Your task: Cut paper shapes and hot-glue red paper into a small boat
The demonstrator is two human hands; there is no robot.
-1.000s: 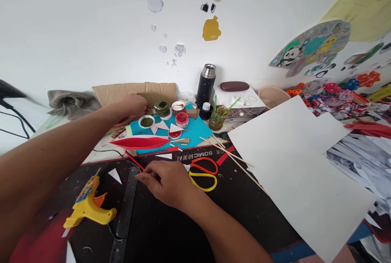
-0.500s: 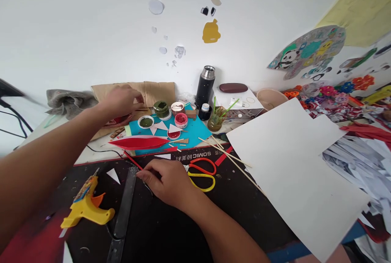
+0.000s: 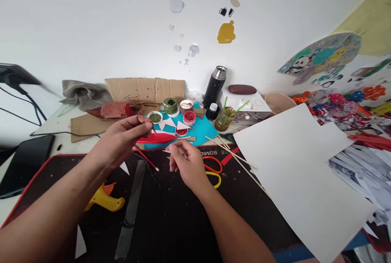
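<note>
My left hand [image 3: 126,134] hovers over the near edge of the blue sheet [image 3: 201,133], thumb and fingers pinched on a small thin brown piece [image 3: 154,129]. My right hand [image 3: 187,165] is just right of it above the black mat, fingers curled and thumb against the forefinger; whatever they grip is hidden. Partly behind my left hand lies a red pointed paper shape [image 3: 159,137]. Below it a red pencil [image 3: 148,159] rests on the mat. Scissors with red and yellow handles [image 3: 215,179] lie partly behind my right hand.
A yellow glue gun [image 3: 106,200] and a metal ruler [image 3: 131,210] lie at left. Paint pots [image 3: 170,106], a black flask [image 3: 215,86] and a jar of green sticks [image 3: 224,122] stand behind. Thin wooden sticks [image 3: 232,155] and large white card [image 3: 296,173] lie at right.
My left hand has come back from the cardboard at the rear toward my right hand, pinching a small piece. My right hand has moved off the red pencil. The view has shifted left.
</note>
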